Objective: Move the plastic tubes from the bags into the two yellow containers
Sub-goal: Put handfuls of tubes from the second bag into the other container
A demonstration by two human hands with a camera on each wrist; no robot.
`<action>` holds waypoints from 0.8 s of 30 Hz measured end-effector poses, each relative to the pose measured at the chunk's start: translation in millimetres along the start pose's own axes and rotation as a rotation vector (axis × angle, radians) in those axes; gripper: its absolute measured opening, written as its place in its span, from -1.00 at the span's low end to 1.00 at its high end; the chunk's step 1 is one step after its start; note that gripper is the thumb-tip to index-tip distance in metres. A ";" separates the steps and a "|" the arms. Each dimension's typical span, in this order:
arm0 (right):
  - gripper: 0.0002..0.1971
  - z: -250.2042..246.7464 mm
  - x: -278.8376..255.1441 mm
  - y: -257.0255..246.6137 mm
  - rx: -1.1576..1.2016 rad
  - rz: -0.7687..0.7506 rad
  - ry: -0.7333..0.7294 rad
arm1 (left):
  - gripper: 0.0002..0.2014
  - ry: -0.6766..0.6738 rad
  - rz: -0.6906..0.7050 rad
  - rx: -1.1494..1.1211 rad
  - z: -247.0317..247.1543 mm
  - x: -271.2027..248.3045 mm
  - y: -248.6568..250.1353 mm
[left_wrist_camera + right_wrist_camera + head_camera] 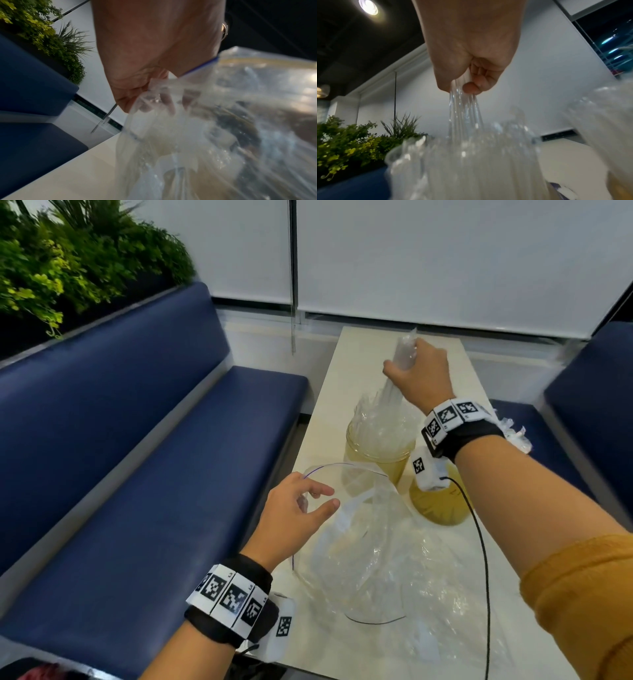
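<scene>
My right hand (411, 368) (467, 83) grips a bundle of clear plastic tubes (399, 371) (464, 112) above the far yellow container (378, 460), which stands full of upright tubes (380, 419). Their lower ends reach in among those tubes. A second yellow container (438, 505) stands to its right, partly hidden by my right wrist. My left hand (308, 501) (145, 93) pinches the rim of a large clear zip bag (370, 549) (223, 121) lying on the cream table (342, 378), holding its mouth up and open.
A blue bench (137, 474) runs along the table's left, with green plants (68, 258) behind it. Another blue seat (589, 378) stands at the right. A black cable (483, 559) hangs from my right wrist across the bag. White blinds (445, 261) cover the far wall.
</scene>
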State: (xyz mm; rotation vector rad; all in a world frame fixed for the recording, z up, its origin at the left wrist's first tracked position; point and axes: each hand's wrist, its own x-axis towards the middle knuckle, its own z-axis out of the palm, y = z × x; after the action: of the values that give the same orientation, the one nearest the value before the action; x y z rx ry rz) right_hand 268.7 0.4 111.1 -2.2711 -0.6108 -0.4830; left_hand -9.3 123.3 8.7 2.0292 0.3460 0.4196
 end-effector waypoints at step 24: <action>-0.54 6.3 -26.1 1.4 -0.291 -0.256 -0.087 | -0.87 -0.023 0.020 0.001 1.7 -5.1 16.0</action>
State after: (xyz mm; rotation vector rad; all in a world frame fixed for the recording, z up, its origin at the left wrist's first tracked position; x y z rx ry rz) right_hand 249.1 -3.3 93.0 -2.5105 -0.9346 -0.6335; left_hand -12.1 112.4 21.4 2.0384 0.3115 0.4079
